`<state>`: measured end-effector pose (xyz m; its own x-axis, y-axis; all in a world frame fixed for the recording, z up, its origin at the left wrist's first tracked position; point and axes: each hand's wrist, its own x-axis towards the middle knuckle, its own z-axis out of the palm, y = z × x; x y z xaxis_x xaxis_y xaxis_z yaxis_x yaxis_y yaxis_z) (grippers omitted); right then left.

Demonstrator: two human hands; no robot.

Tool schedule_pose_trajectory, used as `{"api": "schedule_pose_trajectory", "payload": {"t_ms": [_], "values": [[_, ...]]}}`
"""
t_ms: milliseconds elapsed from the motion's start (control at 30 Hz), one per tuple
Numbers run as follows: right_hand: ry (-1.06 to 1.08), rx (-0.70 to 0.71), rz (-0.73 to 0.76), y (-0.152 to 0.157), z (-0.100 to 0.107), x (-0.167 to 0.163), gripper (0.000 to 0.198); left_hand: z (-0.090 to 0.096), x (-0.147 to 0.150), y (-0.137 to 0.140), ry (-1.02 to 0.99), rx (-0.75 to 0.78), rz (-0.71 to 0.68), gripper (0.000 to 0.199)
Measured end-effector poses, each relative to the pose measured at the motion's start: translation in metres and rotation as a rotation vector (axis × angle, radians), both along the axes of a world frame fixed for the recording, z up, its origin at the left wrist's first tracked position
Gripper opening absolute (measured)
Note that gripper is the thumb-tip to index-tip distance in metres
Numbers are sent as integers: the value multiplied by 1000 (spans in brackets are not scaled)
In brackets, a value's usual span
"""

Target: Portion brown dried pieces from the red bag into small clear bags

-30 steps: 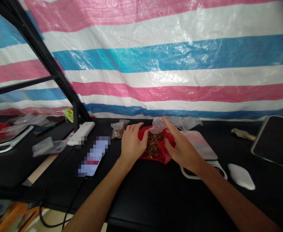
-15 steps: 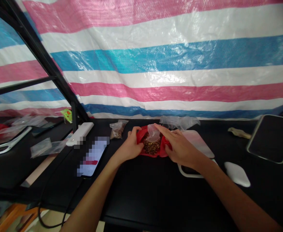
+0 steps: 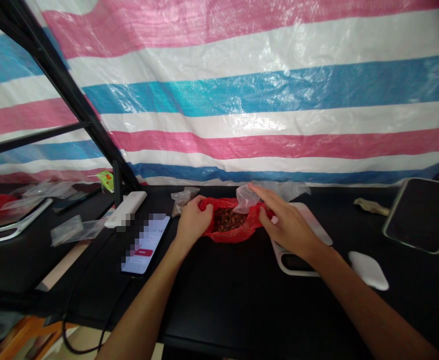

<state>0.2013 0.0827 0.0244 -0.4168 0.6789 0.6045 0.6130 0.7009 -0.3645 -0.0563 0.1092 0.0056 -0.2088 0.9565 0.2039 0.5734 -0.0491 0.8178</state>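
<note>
Red bag: the red plastic bag (image 3: 232, 234) sits just below the centre of the frame on the black desk (image 3: 223, 295), its mouth spread wide and facing up.
Bag contents: small reddish-brown pieces (image 3: 229, 220) fill the bottom of the red bag, loose and heaped together; their exact kind cannot be told.
Left hand: the person's left hand (image 3: 195, 220) is at the left edge of the red bag, thumb and fingers pinching its rim.
Right hand: the person's right hand (image 3: 289, 225) is at the opposite edge, the thumb pressing a fold of red plastic against the fingers, while the index finger reaches out straight toward the upper left.
Clear plastic: a crumpled clear bag (image 3: 244, 197) stands over the back of the red bag's mouth, beside that index finger; whether the finger touches it cannot be told.
Small clear bag: a small clear bag (image 3: 182, 198) with brownish contents lies behind the left hand, left of centre.
White scale: a white scale (image 3: 315, 222) lies right of centre, partly under the right hand and forearm.
Phone: a lit phone (image 3: 144, 250) lies left of centre.
</note>
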Motion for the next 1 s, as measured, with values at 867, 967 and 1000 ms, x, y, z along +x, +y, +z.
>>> {"api": "schedule_pose_trajectory", "payload": {"t_ms": [867, 967, 1000], "values": [[261, -94, -760, 27, -1, 48, 36, -7, -22, 8, 466, 54, 404, 42], [299, -69, -725, 27, -5, 45, 38, -13, -22, 4, 677, -127, 337, 48], [310, -57, -708, 26, -5, 41, 38, -14, -23, 2, 726, -155, 304, 47]]}}
